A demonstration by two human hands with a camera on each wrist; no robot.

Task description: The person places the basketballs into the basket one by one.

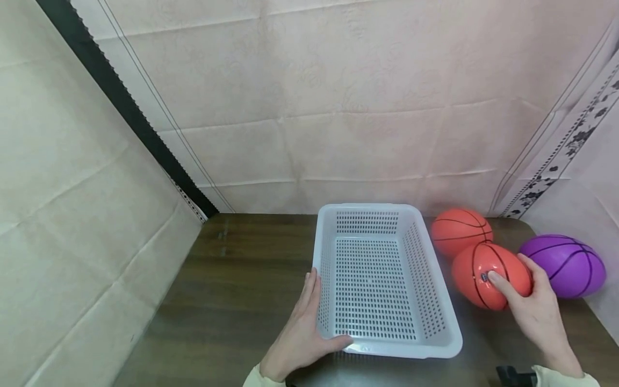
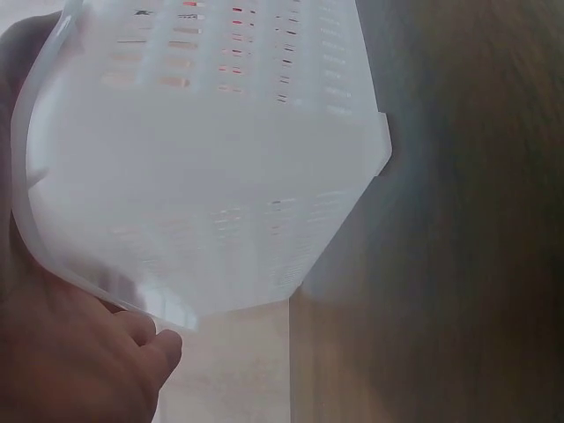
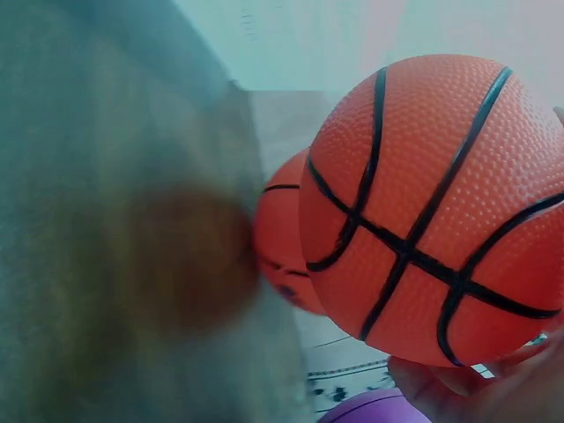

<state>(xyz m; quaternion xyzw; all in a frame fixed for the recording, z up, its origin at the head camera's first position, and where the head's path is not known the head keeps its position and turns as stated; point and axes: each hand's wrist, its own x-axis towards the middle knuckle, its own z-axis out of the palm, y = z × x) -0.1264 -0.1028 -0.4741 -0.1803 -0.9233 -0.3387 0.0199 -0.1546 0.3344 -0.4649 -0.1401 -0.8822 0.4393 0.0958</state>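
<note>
A white perforated plastic basket point(image 1: 401, 350) stands on the table. My left hand point(image 1: 302, 336) holds its near left corner, thumb over the near rim and fingers along the left side. To the right of the basket, my right hand point(image 1: 534, 303) grips an orange toy basketball point(image 1: 476, 277) with black lines, the thumb beside its small valve. In the right wrist view this ball point(image 3: 423, 203) is held off the table. Behind it sits a second orange basketball point(image 1: 456, 231), partly hidden. A purple basketball point(image 1: 566, 266) lies just right of my right hand.
The dark wooden table point(image 1: 232, 290) extends left of the basket. Pale cloth walls point(image 1: 338, 107) enclose it at the back, left and right. The right wall stands close to the purple ball.
</note>
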